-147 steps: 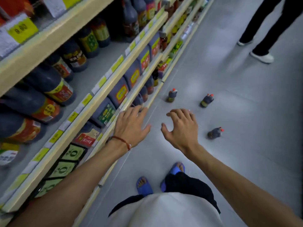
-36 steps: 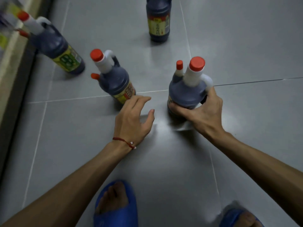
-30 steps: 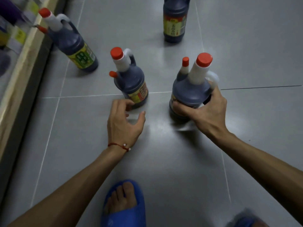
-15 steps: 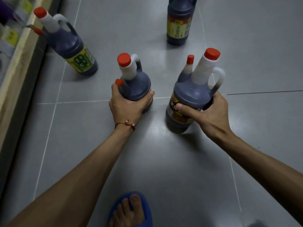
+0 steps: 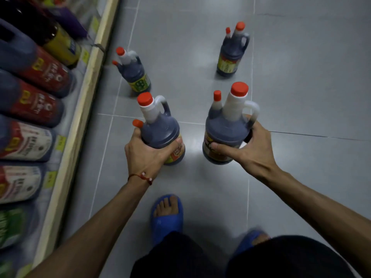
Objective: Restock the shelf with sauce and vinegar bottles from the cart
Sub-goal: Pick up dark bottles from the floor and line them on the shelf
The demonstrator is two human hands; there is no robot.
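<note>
Four dark bottles, red-capped, with white necks and loop handles. The left hand (image 5: 144, 155) grips the near-left bottle (image 5: 160, 133), which has a red-and-yellow label; the right hand (image 5: 255, 149) grips the near-right bottle (image 5: 226, 133). The green-labelled far-left bottle (image 5: 135, 77) stands beside the shelf (image 5: 80, 109). The yellow-labelled far-right bottle (image 5: 230, 57) stands upright, well apart.

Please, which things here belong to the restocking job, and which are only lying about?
Job: left hand gripping the left bottle; right hand gripping the right bottle; green-label bottle and far bottle, both standing on the floor; shelf.
Lying about: blue slipper; red wrist cord; grey floor tiles.
</note>
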